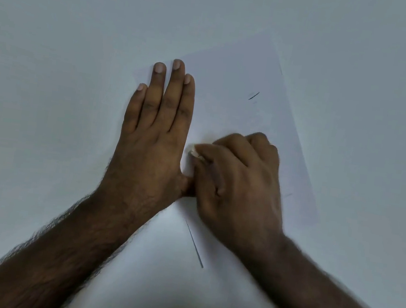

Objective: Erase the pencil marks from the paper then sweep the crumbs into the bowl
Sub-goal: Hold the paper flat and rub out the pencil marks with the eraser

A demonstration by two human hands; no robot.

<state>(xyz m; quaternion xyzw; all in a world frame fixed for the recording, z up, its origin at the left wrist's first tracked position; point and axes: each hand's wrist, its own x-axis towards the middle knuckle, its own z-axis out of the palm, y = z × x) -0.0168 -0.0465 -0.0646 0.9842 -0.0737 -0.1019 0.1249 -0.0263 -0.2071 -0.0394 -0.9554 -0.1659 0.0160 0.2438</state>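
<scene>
The paper (pixel 244 87) lies angled on the white table (pixel 58 31), running from centre toward two o'clock, with one short pencil mark (pixel 253 96) left near its upper middle. The right hand (pixel 237 176), fingers curled tight, pinches a small white eraser (pixel 195 154) at the sheet's nine o'clock side. The left hand (pixel 156 127) presses flat, fingers straight and together, pinning that edge. Rub in short strokes away from the pinning hand (this should keep the sheet from buckling). No bowl is in view.
</scene>
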